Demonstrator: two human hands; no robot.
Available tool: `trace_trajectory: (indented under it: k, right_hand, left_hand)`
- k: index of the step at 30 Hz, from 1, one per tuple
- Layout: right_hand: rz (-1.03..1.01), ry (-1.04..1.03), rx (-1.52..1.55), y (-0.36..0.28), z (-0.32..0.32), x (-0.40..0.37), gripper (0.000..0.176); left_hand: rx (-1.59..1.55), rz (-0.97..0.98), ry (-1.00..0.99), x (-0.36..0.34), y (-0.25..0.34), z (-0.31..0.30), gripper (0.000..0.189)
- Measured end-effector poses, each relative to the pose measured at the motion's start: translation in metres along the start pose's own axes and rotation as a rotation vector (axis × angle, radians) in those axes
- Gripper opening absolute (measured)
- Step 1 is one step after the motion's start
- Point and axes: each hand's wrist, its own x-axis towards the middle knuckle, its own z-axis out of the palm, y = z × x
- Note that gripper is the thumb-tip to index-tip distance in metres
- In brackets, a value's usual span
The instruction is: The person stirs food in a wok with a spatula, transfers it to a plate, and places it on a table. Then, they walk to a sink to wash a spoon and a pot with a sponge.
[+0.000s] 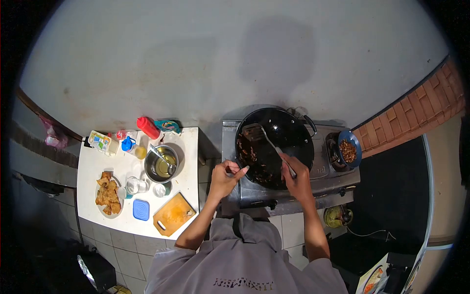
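A large black wok point(289, 161) sits on the stove, with dark, saucy shreds of food point(246, 151) along its left side. My right hand point(295, 174) is closed around the handle of a metal spatula point(268, 139). The spatula's slotted head rests over the food near the wok's upper left wall. At the left rim, my left hand point(226, 177) has its fingers curled and thumb stretched along the edge, gripping the wok on the side opposite its visible loop handle point(310, 125). My fingers hide most of that grip.
On the right burner stands a blue bowl point(348, 149) of browned bits. The white table point(188, 142) at left bears a steel pot point(174, 156) with a ladle, a plate of fried pieces point(108, 194), a cutting board point(174, 214), a red bottle point(148, 127) and glasses. A gas cylinder point(337, 216) stands below.
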Motion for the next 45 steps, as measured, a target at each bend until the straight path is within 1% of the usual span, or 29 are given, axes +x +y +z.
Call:
trace_trajectory:
  k: [3,5,6,8,9,11,13,14,16,17,20,21,25,28,32,34,36,38,40,42,45]
  right_hand:
    - [0.012,-0.042,0.043,0.011,0.003,0.004,0.028]
    - [-0.13,-0.04,-0.008,0.014,0.002,0.002,0.028]
    - [-0.127,-0.044,-0.001,0.016,0.0,-0.003,0.028]
    - [-0.137,-0.12,0.033,0.021,-0.009,-0.013,0.031]
    - [-0.136,-0.125,0.041,0.02,-0.015,-0.017,0.031]
    - [-0.137,-0.237,-0.044,0.014,-0.03,-0.024,0.035]
    - [-0.12,-0.252,-0.044,0.019,-0.039,-0.031,0.036]
    - [-0.104,-0.258,-0.055,0.022,-0.045,-0.032,0.036]
    - [-0.137,-0.267,-0.03,0.033,-0.052,-0.029,0.038]
    - [-0.165,-0.268,-0.008,0.038,-0.053,-0.026,0.04]
    - [-0.107,-0.286,0.073,0.045,-0.05,-0.011,0.037]
    - [-0.157,-0.291,0.129,0.047,-0.048,-0.006,0.035]
    - [-0.223,-0.364,0.167,0.058,-0.049,-0.008,0.037]
    - [-0.231,-0.411,0.172,0.068,-0.06,-0.015,0.037]
    - [-0.247,-0.427,0.239,0.074,-0.066,-0.009,0.038]
    - [-0.256,-0.428,0.273,0.073,-0.064,0.001,0.039]
    - [-0.266,-0.439,0.278,0.078,-0.062,0.003,0.039]
    - [-0.319,-0.495,0.283,0.082,-0.063,0.003,0.038]
    - [-0.293,-0.477,0.313,0.085,-0.069,-0.002,0.037]
    - [-0.262,-0.507,0.32,0.092,-0.077,-0.003,0.037]
    - [-0.297,-0.509,0.343,0.099,-0.08,0.008,0.037]
  left_hand:
    - [0.012,0.019,0.027,0.0,0.001,0.0,0.027]
    - [-0.004,0.031,0.046,-0.001,0.0,0.002,0.029]
    - [-0.021,0.016,0.053,-0.001,0.0,0.003,0.028]
    - [-0.033,-0.003,0.065,-0.002,0.0,0.004,0.026]
    - [-0.036,-0.024,0.07,-0.002,0.002,0.004,0.023]
    - [-0.034,-0.052,0.084,-0.004,0.005,0.003,0.02]
    - [-0.038,0.011,0.12,-0.006,0.009,0.004,0.018]
    - [-0.036,0.005,0.127,-0.006,0.011,0.005,0.018]
    - [0.006,-0.001,0.185,-0.009,0.016,0.008,0.019]
    - [-0.025,-0.036,0.198,-0.011,0.018,0.01,0.019]
    - [-0.007,-0.08,0.258,-0.015,0.014,0.015,0.022]
    - [0.023,-0.064,0.279,-0.017,0.012,0.017,0.026]
    - [0.119,-0.026,0.327,-0.02,0.015,0.022,0.031]
    - [0.131,-0.061,0.394,-0.023,0.03,0.029,0.031]
    - [0.182,-0.066,0.458,-0.026,0.032,0.038,0.031]
    - [0.132,-0.072,0.518,-0.026,0.032,0.044,0.033]
    - [0.142,-0.079,0.537,-0.025,0.029,0.047,0.033]
    - [0.147,-0.081,0.554,-0.024,0.031,0.049,0.034]
    - [0.162,-0.162,0.547,-0.026,0.036,0.05,0.036]
    - [0.171,-0.143,0.58,-0.025,0.031,0.051,0.037]
    - [0.204,-0.124,0.593,-0.025,0.028,0.05,0.037]
